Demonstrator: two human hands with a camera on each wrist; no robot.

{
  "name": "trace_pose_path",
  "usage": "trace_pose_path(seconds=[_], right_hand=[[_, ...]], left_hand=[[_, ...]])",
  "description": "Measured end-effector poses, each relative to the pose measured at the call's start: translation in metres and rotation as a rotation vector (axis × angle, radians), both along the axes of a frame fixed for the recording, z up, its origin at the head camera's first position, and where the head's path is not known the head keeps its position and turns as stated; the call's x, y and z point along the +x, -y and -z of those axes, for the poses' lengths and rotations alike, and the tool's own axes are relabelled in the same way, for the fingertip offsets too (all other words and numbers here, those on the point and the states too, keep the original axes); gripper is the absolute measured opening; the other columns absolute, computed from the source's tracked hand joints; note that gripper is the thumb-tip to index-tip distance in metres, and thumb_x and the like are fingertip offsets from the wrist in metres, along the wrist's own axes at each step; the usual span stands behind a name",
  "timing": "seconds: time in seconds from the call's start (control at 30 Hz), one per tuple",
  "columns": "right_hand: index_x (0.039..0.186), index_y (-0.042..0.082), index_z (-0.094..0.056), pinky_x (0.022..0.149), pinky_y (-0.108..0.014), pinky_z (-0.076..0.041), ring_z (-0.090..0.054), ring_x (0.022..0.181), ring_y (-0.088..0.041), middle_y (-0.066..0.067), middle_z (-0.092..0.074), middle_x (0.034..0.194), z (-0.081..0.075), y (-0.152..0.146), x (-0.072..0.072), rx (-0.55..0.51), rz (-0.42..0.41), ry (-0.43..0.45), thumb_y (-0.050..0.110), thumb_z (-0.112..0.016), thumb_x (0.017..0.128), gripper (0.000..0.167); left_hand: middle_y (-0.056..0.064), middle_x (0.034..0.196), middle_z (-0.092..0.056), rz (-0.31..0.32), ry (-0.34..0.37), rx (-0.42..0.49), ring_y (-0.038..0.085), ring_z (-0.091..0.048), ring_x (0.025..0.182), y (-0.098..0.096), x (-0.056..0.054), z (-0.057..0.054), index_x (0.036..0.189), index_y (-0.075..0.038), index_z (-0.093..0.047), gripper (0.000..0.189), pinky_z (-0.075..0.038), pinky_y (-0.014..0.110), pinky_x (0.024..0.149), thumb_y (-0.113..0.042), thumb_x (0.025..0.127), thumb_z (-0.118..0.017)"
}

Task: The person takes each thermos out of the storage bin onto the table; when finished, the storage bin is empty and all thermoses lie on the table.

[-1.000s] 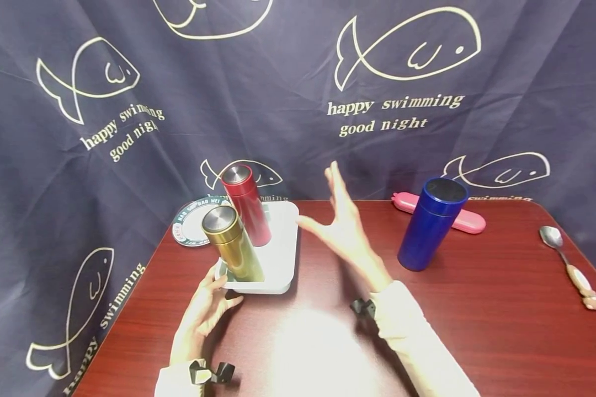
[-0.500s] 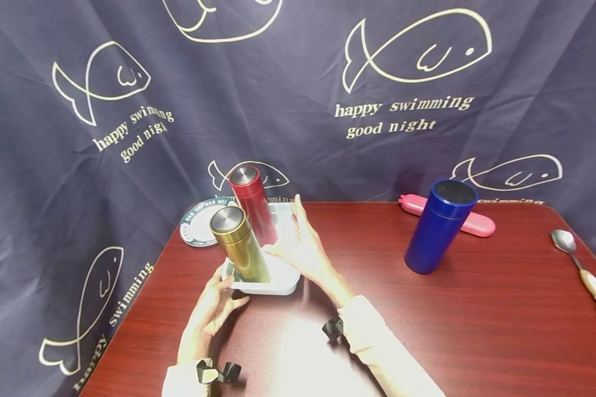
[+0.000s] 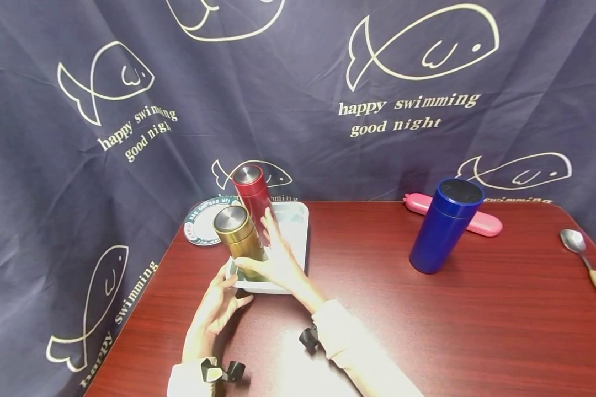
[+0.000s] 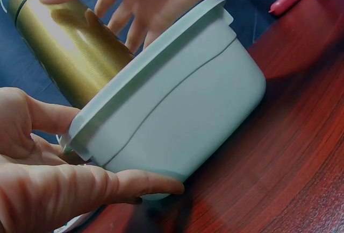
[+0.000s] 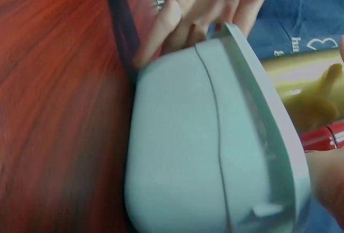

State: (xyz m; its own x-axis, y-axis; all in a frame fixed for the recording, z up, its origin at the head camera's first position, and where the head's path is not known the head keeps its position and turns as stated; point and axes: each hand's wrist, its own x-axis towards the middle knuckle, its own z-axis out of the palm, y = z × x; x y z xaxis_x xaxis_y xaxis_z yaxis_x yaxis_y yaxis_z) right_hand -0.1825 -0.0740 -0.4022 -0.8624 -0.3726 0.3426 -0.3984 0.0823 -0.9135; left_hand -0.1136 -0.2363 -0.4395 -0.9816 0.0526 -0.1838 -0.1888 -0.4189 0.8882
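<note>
A gold vacuum flask [image 3: 241, 241] and a red vacuum flask [image 3: 255, 198], both with silver lids, stand in a pale plastic basin [image 3: 263, 288] on the table. My left hand [image 3: 213, 311] grips the basin's near left corner, fingers at the rim and thumb against the lower wall. My right hand [image 3: 280, 264] reaches over the basin with fingers extended beside the gold flask. Its thumb lies across the flask's front in the head view. In the left wrist view, the right hand's reflection shows on the gold flask [image 4: 70, 39], close to the fingers.
A blue flask [image 3: 439, 231] stands upright on the right, before a pink elongated case [image 3: 484, 223]. Near the right edge lies a spoon [image 3: 588, 259] with a decorated handle. Behind the basin on the left is a plate [image 3: 193, 220] with a green lettered rim. A dark fish-print curtain [image 3: 278, 110] hangs behind.
My right hand has moved left from above the table, over the basin and up to the gold flask. My left hand keeps its grip on the corner; the view has shifted slightly.
</note>
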Motion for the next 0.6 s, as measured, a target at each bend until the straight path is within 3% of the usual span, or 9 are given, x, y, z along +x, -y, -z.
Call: trace_pose_path(seconds=[0.23,0.43,0.6], right_hand=[[0.157,0.017,-0.018,0.109,-0.039,-0.038,-0.046,0.133,-0.02,-0.006,-0.039,0.154,0.006,0.012,0.001,0.077,0.027,-0.095,0.025,-0.087,0.073,0.109],[0.15,0.019,-0.035,0.101,-0.039,-0.044,-0.056,0.121,-0.02,-0.007,-0.055,0.14,0.008,0.015,0.002,0.063,0.083,-0.143,0.023,-0.085,0.074,0.091],[0.147,0.019,-0.04,0.097,-0.037,-0.047,-0.06,0.115,-0.019,-0.005,-0.06,0.133,0.009,0.015,0.004,0.056,0.11,-0.151,0.023,-0.085,0.074,0.086]], left_hand=[[0.017,0.159,-0.009,0.026,-0.006,0.012,0.03,0.001,0.148,-0.001,-0.002,-0.003,0.151,-0.007,-0.006,0.052,-0.001,0.077,0.104,-0.005,0.102,-0.026],[0.018,0.16,-0.009,0.034,-0.001,0.002,0.03,-0.001,0.148,-0.001,-0.003,-0.004,0.153,-0.007,-0.003,0.055,-0.002,0.076,0.105,-0.005,0.103,-0.026],[0.017,0.16,-0.008,0.036,0.006,0.003,0.031,-0.001,0.148,-0.001,-0.002,-0.002,0.154,-0.008,-0.003,0.056,-0.002,0.076,0.105,-0.005,0.103,-0.025]])
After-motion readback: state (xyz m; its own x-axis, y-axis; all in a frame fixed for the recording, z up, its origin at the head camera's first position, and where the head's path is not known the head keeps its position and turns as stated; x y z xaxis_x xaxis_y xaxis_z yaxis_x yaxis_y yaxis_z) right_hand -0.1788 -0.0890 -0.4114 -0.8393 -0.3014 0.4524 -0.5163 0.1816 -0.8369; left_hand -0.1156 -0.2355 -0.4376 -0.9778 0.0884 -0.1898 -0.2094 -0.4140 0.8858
